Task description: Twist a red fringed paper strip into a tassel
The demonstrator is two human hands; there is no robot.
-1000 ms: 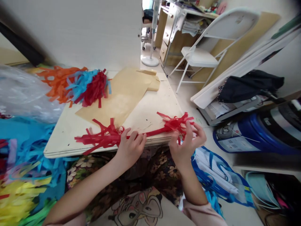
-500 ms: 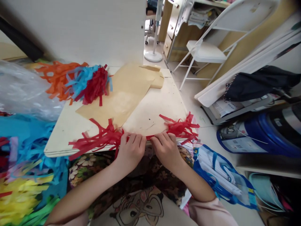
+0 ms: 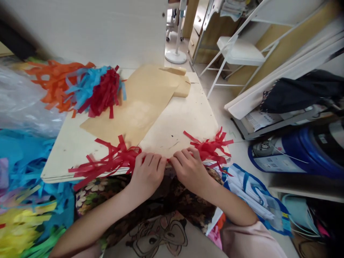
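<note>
The red fringed paper strip [image 3: 129, 157] lies along the near edge of the desk [image 3: 177, 125], its cut fringes fanning out at both ends and its narrow middle pinched between the two hands. The left hand [image 3: 146, 175] is closed on the strip just left of its middle, fingers curled over the top. The right hand [image 3: 189, 168] is closed on it just right of the middle, close beside the left hand, with the right-end fringe [image 3: 211, 148] spreading past its knuckles.

Judging from this grip, twisting the middle goes best with both hands kept near each other and the paper held firmly but not crushed, since thin tissue looks likely to tear under a sharp pull. Beyond the strip lies a brown paper sheet [image 3: 139, 107], and farther left of it a pile of orange, blue and red tassels [image 3: 86, 89].
</note>
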